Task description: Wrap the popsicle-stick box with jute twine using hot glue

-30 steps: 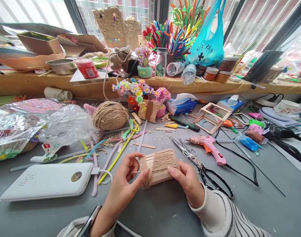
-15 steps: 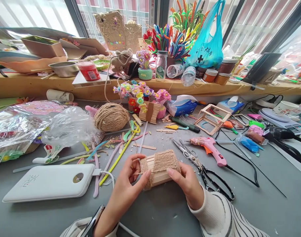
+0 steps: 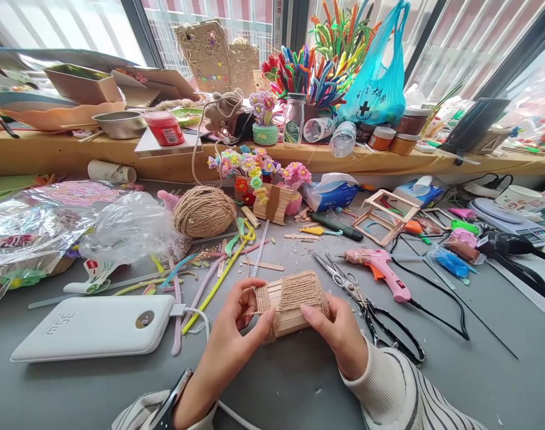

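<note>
Between my two hands is a small wooden-stick box (image 3: 294, 325), partly wrapped in jute twine (image 3: 303, 291). Twine covers its right part and a band at its left end, with bare pale sticks showing between. My left hand (image 3: 239, 316) grips the left end, thumb on the twine band and fingers curled behind. My right hand (image 3: 337, 325) holds the right end with its thumb on the front upper edge; its other fingers are hidden behind the box. Scissors (image 3: 344, 278) and black-handled pliers (image 3: 384, 325) lie close by on the right.
A pink glue gun (image 3: 382, 269) with a black cord lies to the right. A white power bank (image 3: 93, 328) with a cable is at left. Behind are a twine ball (image 3: 204, 211), a wooden stick frame (image 3: 385, 216) and pipe cleaners (image 3: 218, 280) on the grey table (image 3: 299, 388).
The view has shifted slightly, so the things on the left appear a little further right. Both hands keep the same hold on the box.
</note>
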A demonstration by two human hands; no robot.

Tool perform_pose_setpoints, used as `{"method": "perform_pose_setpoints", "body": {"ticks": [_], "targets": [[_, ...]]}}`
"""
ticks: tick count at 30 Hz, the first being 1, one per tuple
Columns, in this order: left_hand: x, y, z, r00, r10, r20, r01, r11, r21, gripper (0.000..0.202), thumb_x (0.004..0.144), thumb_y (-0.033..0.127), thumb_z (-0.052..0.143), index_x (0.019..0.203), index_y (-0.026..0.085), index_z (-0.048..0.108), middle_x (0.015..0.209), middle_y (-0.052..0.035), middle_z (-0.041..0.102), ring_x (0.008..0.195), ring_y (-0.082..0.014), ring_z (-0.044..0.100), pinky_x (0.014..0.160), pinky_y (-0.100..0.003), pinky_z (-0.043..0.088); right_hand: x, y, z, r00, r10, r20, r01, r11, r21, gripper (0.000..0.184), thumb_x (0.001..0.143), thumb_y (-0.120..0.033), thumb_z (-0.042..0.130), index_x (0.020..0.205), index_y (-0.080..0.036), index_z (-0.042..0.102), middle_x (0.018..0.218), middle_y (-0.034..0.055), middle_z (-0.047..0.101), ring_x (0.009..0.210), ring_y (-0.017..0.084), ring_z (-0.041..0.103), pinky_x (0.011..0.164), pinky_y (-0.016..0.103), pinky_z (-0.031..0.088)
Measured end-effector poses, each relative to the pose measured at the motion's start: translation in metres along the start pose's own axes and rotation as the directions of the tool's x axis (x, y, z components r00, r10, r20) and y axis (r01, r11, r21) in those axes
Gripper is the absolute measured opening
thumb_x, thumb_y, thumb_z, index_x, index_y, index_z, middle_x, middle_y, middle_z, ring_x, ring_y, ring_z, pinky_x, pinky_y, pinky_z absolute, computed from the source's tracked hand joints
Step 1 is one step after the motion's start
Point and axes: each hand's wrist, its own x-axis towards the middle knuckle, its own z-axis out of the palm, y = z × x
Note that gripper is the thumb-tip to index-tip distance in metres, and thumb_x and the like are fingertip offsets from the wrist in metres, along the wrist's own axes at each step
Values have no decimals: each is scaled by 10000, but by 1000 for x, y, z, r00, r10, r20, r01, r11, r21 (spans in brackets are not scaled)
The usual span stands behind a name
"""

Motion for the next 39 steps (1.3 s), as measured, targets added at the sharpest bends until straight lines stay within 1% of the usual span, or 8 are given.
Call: {"method": "perform_pose_setpoints", "body": {"ticks": [6, 9, 12, 18, 24, 28, 31, 39], "targets": [[0, 1, 0, 1000, -17, 21, 17, 1000, 14, 401, 731, 425, 561, 1047, 217, 425, 778, 16, 516, 696, -131, 559, 618, -238, 446, 0, 0, 0, 1000, -2, 0, 2, 999, 34, 336, 687, -406, 608, 867, -125, 649, 877, 91, 701, 816, 214, 629, 744, 323, 501], [-1, 2, 1, 1000, -11, 19, 11, 1000, 14, 401, 730, 428, 559, 1044, 217, 428, 814, 4, 538, 713, -138, 568, 621, -243, 450, -1, -1, 3, 1000, 18, 0, -18, 997, 72, 327, 691, -399, 624, 887, -138, 650, 908, 78, 703, 847, 206, 635, 766, 309, 500], [-2, 3, 1, 1000, -6, 10, 5, 1000, 22, 402, 728, 428, 559, 1045, 218, 432, 821, 1, 544, 713, -141, 572, 619, -245, 450, -1, -3, 7, 999, 39, -27, -36, 994, 104, 318, 680, -381, 653, 897, -149, 645, 928, 66, 704, 857, 196, 643, 777, 293, 502], [-4, 7, 2, 1000, -11, 29, 11, 1000, 2, 395, 736, 422, 551, 1049, 219, 420, 770, 18, 510, 719, -145, 569, 636, -249, 448, 0, -2, 11, 996, 52, -73, -44, 994, 99, 329, 644, -360, 686, 893, -150, 639, 906, 60, 710, 838, 195, 656, 761, 288, 516], [-4, 9, 2, 999, -10, 31, 10, 1000, -1, 396, 737, 421, 544, 1049, 214, 417, 781, 13, 510, 734, -150, 567, 646, -256, 450, -1, -1, 11, 996, 43, -72, -36, 995, 89, 343, 643, -365, 680, 903, -145, 634, 918, 69, 709, 849, 212, 659, 772, 316, 524], [-4, 11, 3, 1000, -9, 21, 8, 1000, 14, 389, 740, 414, 549, 1046, 211, 422, 762, 18, 502, 734, -152, 573, 650, -256, 452, -1, -3, 11, 998, 11, -69, -6, 998, 68, 316, 660, -355, 672, 897, -151, 636, 914, 65, 708, 847, 215, 658, 780, 334, 523], [-4, 11, 3, 1000, 0, 11, 0, 1000, 15, 387, 736, 408, 553, 1045, 209, 428, 772, 14, 516, 742, -152, 579, 658, -257, 455, -1, -3, 10, 997, 11, -74, -6, 998, 69, 299, 660, -348, 673, 884, -154, 636, 908, 64, 707, 841, 215, 656, 784, 340, 521], [-4, 10, 2, 1000, 10, 8, -10, 999, 31, 367, 744, 394, 549, 1039, 208, 433, 841, -2, 555, 741, -139, 583, 663, -253, 455, -2, 0, 8, 999, 42, -28, -36, 981, 191, 343, 677, -381, 663, 923, -143, 644, 938, 78, 700, 883, 227, 639, 819, 356, 492]]}}
